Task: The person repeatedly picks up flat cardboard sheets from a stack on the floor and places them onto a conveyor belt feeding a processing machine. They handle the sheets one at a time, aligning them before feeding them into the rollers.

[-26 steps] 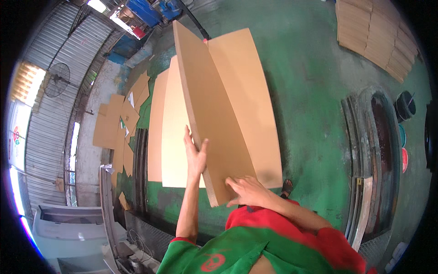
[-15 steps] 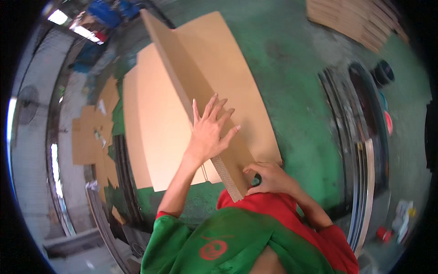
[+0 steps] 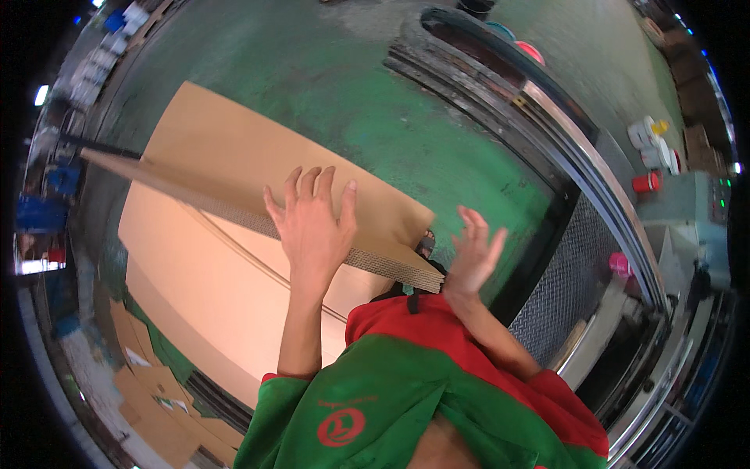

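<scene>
A thick stack of corrugated cardboard sheets (image 3: 394, 269) stands on edge in front of me, its layered edge facing up. My left hand (image 3: 319, 230) rests on that upper edge, open, with its fingers spread across it. My right hand (image 3: 474, 258) is raised beside the stack's near end, open and apart from it, holding nothing. On the left of the stack lie broad flat cardboard sheets (image 3: 211, 289). Another brown cardboard panel (image 3: 234, 144) spreads out on its far side.
Long dark metal bars (image 3: 469, 90) lie on the green floor to the right, near a textured metal plate (image 3: 551, 273). Farther right are a red container (image 3: 646, 183), a pink container (image 3: 621, 264) and a grey-green machine (image 3: 683, 199). Cardboard scraps (image 3: 160, 406) lie at lower left.
The view has turned right, so the cardboard now slants toward the left. My right hand has come off the stack's near end and opened. My left hand stays on the edge.
</scene>
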Demonstrator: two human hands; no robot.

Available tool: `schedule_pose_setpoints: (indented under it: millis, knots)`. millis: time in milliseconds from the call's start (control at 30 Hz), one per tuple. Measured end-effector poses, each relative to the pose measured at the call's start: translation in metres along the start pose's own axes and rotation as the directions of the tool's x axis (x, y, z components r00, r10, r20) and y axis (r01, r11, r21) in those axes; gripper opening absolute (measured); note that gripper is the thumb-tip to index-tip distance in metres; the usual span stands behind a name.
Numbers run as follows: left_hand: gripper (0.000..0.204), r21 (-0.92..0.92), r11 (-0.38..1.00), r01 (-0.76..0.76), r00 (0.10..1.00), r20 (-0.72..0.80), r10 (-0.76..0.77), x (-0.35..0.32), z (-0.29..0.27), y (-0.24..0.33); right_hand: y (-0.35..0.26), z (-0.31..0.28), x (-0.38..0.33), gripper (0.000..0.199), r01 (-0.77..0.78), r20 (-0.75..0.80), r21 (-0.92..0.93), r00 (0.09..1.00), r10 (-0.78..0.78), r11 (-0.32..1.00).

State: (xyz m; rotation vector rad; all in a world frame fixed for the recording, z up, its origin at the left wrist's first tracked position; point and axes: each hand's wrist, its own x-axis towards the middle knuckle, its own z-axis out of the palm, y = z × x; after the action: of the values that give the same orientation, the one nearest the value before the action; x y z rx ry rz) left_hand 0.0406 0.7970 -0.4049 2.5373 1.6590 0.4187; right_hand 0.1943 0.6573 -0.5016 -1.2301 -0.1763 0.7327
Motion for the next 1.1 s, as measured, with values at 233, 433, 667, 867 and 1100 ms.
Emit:
schedule_pose_setpoints:
  millis: [233, 433, 667, 867, 1100]
  knots:
    - [0.043, -0.047, 0.997, -0.054, 0.998, 0.008, 0.055, -0.007, 0.0, -0.013, 0.01, 0.023, -0.009, 0.07, -0.029, 0.34, -0.075, 0.939, 0.053, 0.997]
    - [0.038, -0.101, 0.995, -0.019, 0.996, -0.084, 0.01, -0.007, 0.002, -0.018, 0.004, 0.03, -0.01, 0.07, -0.057, 0.232, 0.032, 0.972, 0.048, 0.998]
    - [0.037, -0.141, 0.988, -0.066, 0.992, -0.112, 0.051, -0.004, 0.003, -0.022, -0.029, -0.008, -0.015, 0.074, 0.687, 0.808, -0.369, 0.57, -0.148, 0.626]
    - [0.035, -0.345, 0.932, -0.112, 0.972, -0.234, 0.03, -0.002, -0.004, -0.02, -0.009, -0.006, -0.019, 0.051, 0.666, 0.747, -0.633, 0.66, 0.084, 0.395]
    - [0.038, -0.621, 0.744, -0.247, 0.437, -0.756, -0.487, -0.025, 0.0, -0.09, -0.047, -0.03, -0.007, 0.034, 0.75, 0.806, -0.579, 0.585, 0.086, 0.321]
